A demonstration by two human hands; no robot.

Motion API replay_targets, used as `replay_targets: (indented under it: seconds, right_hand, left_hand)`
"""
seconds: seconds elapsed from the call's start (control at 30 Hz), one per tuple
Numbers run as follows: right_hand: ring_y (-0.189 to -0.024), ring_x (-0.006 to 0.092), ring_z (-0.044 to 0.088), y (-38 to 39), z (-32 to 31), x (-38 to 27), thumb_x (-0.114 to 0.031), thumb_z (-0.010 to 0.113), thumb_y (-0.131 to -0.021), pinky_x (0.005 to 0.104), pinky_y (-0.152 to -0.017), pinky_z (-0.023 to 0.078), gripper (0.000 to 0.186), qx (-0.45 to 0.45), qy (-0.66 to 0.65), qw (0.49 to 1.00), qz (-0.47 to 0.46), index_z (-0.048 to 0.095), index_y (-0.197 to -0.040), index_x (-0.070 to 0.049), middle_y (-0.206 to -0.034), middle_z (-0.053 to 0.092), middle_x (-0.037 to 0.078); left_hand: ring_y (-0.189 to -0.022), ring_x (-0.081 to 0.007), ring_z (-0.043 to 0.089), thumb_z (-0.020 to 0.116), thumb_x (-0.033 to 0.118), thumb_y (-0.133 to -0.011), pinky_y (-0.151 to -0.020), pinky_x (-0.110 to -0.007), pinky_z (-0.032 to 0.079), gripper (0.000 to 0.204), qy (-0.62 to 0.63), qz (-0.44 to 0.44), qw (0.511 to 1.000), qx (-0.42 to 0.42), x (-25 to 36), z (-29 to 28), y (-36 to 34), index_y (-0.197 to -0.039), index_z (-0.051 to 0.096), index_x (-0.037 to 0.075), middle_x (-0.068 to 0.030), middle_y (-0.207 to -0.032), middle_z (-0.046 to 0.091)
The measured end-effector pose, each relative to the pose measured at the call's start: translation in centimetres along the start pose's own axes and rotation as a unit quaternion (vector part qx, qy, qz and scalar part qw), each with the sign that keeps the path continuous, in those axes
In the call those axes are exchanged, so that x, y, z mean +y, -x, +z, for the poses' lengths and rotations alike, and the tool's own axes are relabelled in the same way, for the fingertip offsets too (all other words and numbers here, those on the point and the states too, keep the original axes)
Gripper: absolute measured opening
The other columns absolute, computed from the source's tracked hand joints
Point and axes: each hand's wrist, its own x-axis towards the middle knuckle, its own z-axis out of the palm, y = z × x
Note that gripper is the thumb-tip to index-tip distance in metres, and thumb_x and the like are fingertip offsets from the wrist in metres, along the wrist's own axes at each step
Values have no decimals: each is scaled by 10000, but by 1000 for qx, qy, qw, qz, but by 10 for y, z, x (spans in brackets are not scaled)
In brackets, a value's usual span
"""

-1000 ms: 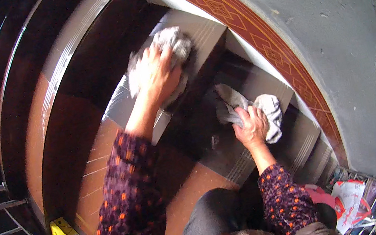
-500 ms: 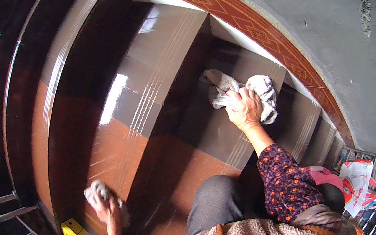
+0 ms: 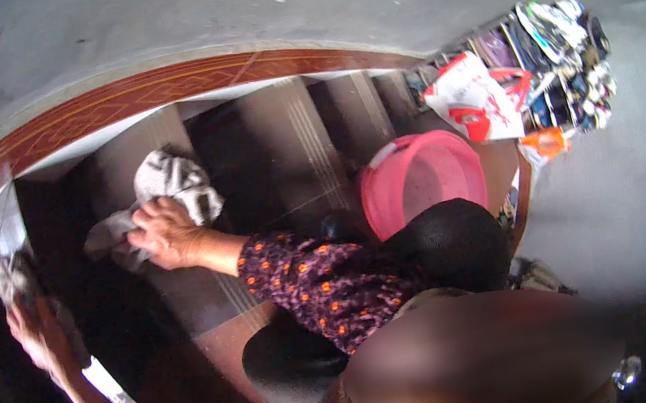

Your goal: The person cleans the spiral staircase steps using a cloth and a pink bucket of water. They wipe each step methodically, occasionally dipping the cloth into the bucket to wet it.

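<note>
My left hand (image 3: 39, 334) is closed on a grey-white rag (image 3: 12, 275), pressing it to a stair tread at the far left, close to the wall end. That hand is slightly blurred. On a lower tread my right hand (image 3: 171, 235) rests over a bunched light-coloured cloth (image 3: 175, 183), fingers bent into it. Part of this cloth spreads out left of the fingers, and the rest bulges beyond them.
Tiled stairs (image 3: 279, 140) with grooved edges descend to the right along a grey wall (image 3: 223, 13) with a red patterned skirting (image 3: 150, 85). A pink basin (image 3: 378, 201) stands by my knee. Beyond are a red-and-white bag (image 3: 464, 101) and a shoe rack full of shoes (image 3: 540, 45).
The view has swung right, bringing the pink basin into full sight and losing the yellow box. My left hand has slid its rag along the tread toward the wall. My right hand stays on its cloth.
</note>
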Motion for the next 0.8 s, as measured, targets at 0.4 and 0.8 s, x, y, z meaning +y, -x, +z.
replay_targets:
  seconds: [0.4, 0.8]
  right_hand:
    - [-1210, 305, 451, 24, -57, -12, -281, 768, -669, 487, -944, 353, 514, -121, 59, 989, 60, 635, -1153, -171, -1199, 550, 100]
    - [-1365, 335, 312, 67, -85, -26, -336, 776, -725, 572, -1130, 214, 783, -97, 72, 984, 130, 455, -1397, -94, -1432, 406, 106]
  left_hand:
    - [-1219, -384, 511, 555, 433, -954, -971, -488, 450, 511, -4, 28, 1000, 8, -24, 43, 14, -1359, 535, 122, -173, -1342, 533]
    - [-1250, -350, 494, 556, 428, -954, -1004, -465, 424, 508, -4, 30, 999, -10, -35, 34, 48, -1359, 541, 121, -145, -1343, 539]
